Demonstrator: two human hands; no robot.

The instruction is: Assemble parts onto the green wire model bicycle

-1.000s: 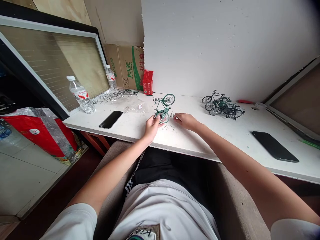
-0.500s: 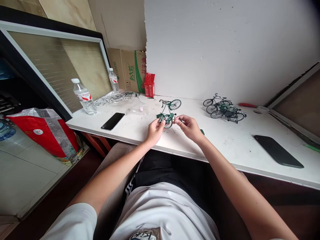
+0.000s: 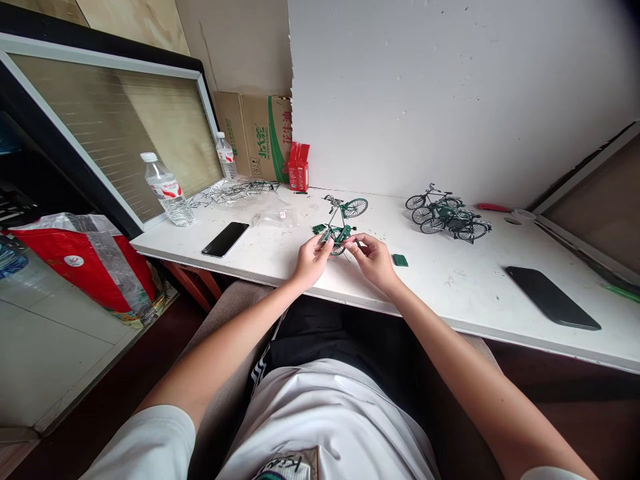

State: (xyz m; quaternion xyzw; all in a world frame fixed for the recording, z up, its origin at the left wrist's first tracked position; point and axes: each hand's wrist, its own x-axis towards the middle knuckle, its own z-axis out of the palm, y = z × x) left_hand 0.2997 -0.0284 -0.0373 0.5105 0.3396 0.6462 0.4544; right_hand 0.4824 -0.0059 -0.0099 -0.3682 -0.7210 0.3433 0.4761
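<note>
A green model bicycle [image 3: 338, 224] is held tilted just above the white table, its front wheel pointing away from me. My left hand [image 3: 313, 259] pinches its rear part near the back wheel. At the other side of that wheel, my right hand [image 3: 371, 257] has thumb and fingers pressed together, with a small dark piece showing at the fingers; its kind is too small to make out. One small green part [image 3: 400, 260] lies right of my right hand. Another green piece [image 3: 319, 229] is just beyond my left hand.
Several finished-looking model bicycles [image 3: 445, 215] stand at the back right. A dark phone [image 3: 552, 297] lies at right, another phone [image 3: 225, 239] at left. Water bottles [image 3: 169, 190], thin black part frames [image 3: 235, 193], a clear plastic bag [image 3: 276, 217] and a red box [image 3: 299, 168] occupy the back left.
My right hand has moved slightly left, closer to the rear wheel, uncovering more of the green part beside it. The bicycle's front end has swung a little to the right.
</note>
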